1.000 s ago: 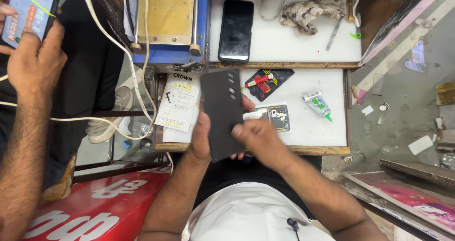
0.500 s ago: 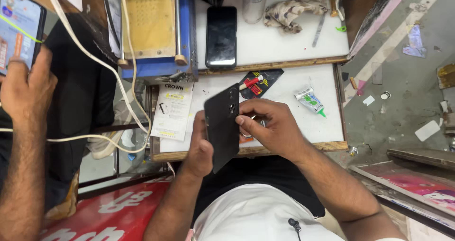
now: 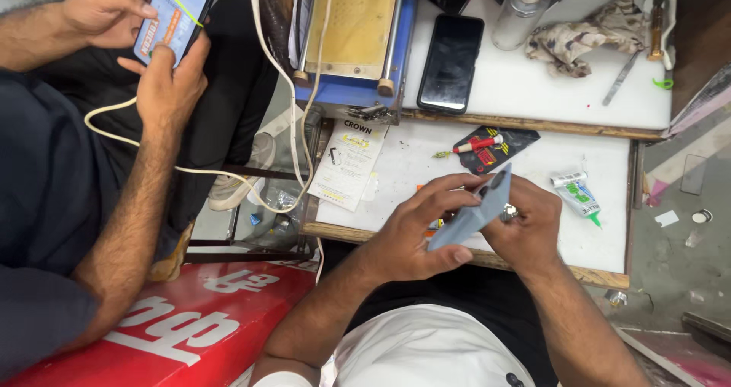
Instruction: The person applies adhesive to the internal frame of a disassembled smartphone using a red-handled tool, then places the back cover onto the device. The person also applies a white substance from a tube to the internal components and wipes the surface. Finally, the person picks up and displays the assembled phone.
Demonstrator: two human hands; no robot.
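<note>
Both hands hold a grey phone cover [image 3: 474, 213] above the counter [image 3: 609, 238]. Left hand [image 3: 415, 235] fingers and right hand [image 3: 529, 227] fingers clamped on it. Glue tube [image 3: 576, 196] just right of the cover.

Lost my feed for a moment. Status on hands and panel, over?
Left hand and right hand both grip the grey panel, tilted, above the white bench. Glue tube beside right hand. Nothing blocking.
</note>
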